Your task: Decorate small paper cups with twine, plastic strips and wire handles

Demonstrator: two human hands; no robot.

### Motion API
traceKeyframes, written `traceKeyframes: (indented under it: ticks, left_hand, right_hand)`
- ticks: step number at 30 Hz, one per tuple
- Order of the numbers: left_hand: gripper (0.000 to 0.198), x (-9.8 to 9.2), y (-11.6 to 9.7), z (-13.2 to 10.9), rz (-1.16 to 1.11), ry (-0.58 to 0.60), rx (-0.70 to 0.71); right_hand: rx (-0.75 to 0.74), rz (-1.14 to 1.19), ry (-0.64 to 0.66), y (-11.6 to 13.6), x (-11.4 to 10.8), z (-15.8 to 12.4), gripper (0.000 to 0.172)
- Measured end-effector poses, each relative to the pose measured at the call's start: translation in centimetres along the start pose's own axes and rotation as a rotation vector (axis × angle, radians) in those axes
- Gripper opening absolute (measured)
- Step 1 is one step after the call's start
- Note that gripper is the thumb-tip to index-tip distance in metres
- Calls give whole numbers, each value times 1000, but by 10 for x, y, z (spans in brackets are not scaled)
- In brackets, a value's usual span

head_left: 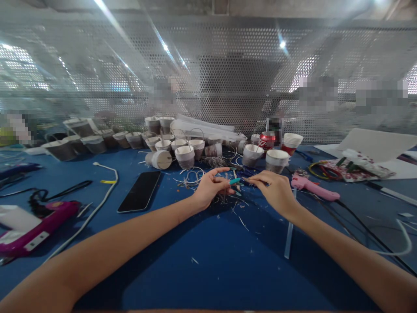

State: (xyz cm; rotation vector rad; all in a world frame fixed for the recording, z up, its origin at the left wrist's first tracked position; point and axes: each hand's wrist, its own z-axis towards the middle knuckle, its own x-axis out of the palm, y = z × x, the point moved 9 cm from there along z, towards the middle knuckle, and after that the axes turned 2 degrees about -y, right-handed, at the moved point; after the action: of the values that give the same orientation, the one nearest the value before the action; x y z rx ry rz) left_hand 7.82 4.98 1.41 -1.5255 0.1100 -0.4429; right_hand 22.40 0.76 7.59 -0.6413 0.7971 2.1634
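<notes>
My left hand (211, 188) is over the table with its thumb and fingers bent toward each other. Long teal tips, which look like nails, extend from its fingers. Close beside it on the right, my right hand (275, 191) pinches with thumb and forefinger. The fingertips of both hands nearly meet; whatever they hold is too small to make out. Scraps of grey string (216, 162) and white strands lie under and behind the hands. Just beyond stand small paper cups wrapped in grey (185, 157), several with thin loop handles.
A black phone (139, 192) lies left of my hands, near a white cable (106, 196) and a magenta tool (48, 224). To the right are a pink glue gun (316, 188), a clear stick (288, 241) and a red can (266, 140). A perforated metal screen (241, 69) rises behind.
</notes>
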Motion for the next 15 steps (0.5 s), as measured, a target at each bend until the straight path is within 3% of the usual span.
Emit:
traceKeyframes:
  ticks: [15]
  left_hand:
    - [50,2,0,-1,-7,-3,-18]
  right_hand:
    - [0,-85,-38,7,-5,0,13]
